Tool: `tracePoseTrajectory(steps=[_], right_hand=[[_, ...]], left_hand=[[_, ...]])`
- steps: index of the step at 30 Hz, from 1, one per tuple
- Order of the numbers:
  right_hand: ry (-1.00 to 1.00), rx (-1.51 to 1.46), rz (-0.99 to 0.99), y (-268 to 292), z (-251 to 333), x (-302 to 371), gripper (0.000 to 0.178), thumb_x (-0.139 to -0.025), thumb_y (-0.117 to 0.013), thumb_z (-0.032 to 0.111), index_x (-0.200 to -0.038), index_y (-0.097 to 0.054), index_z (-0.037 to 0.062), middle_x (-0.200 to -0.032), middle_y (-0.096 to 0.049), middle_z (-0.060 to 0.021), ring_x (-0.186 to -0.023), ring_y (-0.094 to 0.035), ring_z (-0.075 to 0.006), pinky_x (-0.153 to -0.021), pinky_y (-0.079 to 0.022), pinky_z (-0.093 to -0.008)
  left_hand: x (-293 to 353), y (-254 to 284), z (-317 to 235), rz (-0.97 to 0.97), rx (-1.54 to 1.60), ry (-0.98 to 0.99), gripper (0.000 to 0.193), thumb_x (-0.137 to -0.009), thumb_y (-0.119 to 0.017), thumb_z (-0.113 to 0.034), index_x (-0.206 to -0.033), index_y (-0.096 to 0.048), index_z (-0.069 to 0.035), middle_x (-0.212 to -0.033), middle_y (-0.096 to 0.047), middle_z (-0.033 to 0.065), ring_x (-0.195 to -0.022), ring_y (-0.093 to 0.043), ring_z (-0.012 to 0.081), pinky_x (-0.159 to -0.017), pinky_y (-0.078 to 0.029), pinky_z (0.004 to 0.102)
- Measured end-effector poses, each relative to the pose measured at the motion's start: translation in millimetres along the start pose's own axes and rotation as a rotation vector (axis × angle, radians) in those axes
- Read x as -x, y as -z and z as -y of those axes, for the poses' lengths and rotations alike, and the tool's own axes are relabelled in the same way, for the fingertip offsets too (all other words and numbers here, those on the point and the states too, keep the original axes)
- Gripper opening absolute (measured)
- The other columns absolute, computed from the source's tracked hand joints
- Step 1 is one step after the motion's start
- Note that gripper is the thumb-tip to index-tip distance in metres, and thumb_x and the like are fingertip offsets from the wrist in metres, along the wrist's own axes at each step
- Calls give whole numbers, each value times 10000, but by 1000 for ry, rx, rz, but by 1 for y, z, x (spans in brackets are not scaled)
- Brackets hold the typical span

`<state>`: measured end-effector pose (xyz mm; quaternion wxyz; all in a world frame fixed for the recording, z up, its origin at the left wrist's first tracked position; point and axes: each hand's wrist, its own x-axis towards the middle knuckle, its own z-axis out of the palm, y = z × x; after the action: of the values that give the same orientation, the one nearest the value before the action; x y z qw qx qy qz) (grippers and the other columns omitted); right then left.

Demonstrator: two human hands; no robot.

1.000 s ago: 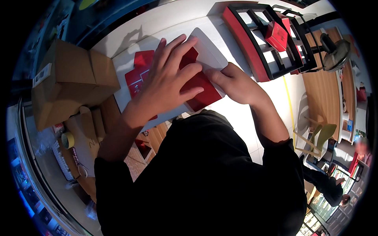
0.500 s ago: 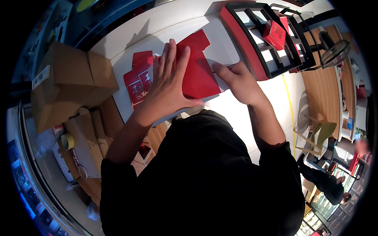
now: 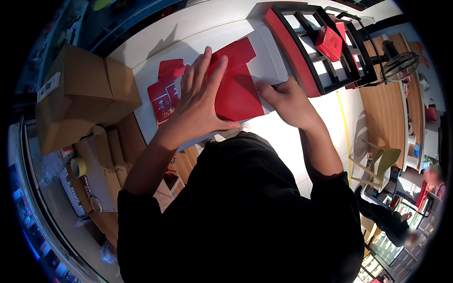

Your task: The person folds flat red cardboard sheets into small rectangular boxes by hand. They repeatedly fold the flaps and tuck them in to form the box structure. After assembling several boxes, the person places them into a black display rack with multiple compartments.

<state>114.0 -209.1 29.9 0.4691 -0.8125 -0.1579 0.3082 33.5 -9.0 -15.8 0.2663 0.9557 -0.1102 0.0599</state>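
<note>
Here we are with a red card carton, plain-faced on this side, lying in the upper middle of the frame beside a white panel. Our left hand is spread wide across the carton's left part, thumb near its lower edge. Our right hand is narrow, thumb bent, gripping the white panel's lower right edge. Left of the spread hand, we see printed red card with pale characters and framed lines; whether it joins the carton, we can't tell. All this lies on the white table. Toward the upper right, a black-framed, red-sided tray bears a small red box with gold lettering, too small for us to read. Over at the left, a brown cardboard box wears a white label, its print unreadable; below, brown cardboard shows dark pen marks beside a yellow tape roll.
</note>
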Motion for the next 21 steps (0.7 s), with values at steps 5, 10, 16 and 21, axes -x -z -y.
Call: tracePoseTrajectory(steps=[5, 10, 16, 21], right_hand=[[85, 1, -49, -1, 7, 2, 312, -877, -516, 227, -778, -599, -57, -570, -537, -64, -534, -486, -113, -537, -404, -282], [45, 52, -61, -1, 11, 3, 328, -866, -496, 226, -755, -586, -69, -545, -528, -88, -517, -496, -135, -540, -410, -298], [48, 62, -53, -5, 17, 6, 339, -866, -489, 230, -803, -590, -87, -543, -533, -92, -498, -497, -154, -535, -418, -300], [39, 46, -74, -6, 18, 10, 342, -862, -496, 235, -818, -589, -91, -546, -536, -88, -484, -491, -148, -511, -410, -296]], left_hand=[[3, 4, -4, -1, -7, 29, 1264, -525, -858, -430, -1463, -63, -139, -1487, -6, 237, -1339, -128, 478, -1060, -169, 635], [2, -3, 8, -37, 55, -32, 1343, -486, -851, -523, -1464, -22, -123, -1481, 18, 271, -1366, -23, 476, -1059, -118, 655], [4, -15, 11, 26, -5, -26, 1382, -482, -785, -658, -1460, 21, -105, -1477, 50, 293, -1371, 19, 474, -1054, -77, 669], [5, -14, 11, 15, 0, -48, 1382, -477, -740, -725, -1460, -1, -95, -1467, 45, 313, -1365, 18, 487, -1034, -97, 690]])
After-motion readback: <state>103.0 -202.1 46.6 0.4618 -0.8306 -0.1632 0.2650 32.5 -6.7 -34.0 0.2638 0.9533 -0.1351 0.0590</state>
